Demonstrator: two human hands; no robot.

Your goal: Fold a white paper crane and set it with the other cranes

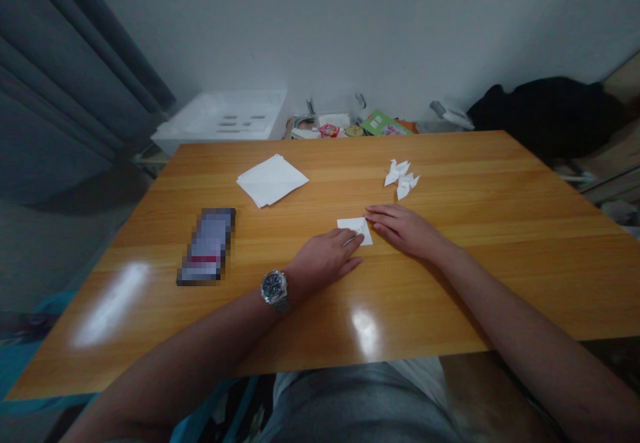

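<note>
A small folded white paper (356, 227) lies flat on the wooden table (500, 229). My left hand (325, 259), with a watch on its wrist, rests palm down with its fingers stretched onto the paper's near left edge. My right hand (403, 228) lies flat with fingers extended, its fingertips touching the paper's right edge. Beyond my right hand lie two small white folded paper cranes (401, 178). A stack of white paper sheets (271, 180) lies further back to the left.
A phone (207, 245) lies on the table's left part. Behind the table stand a white plastic crate (225, 119), small colourful packages (350, 126) and a dark bundle of cloth (540, 109). A dark curtain (60, 76) hangs at the left.
</note>
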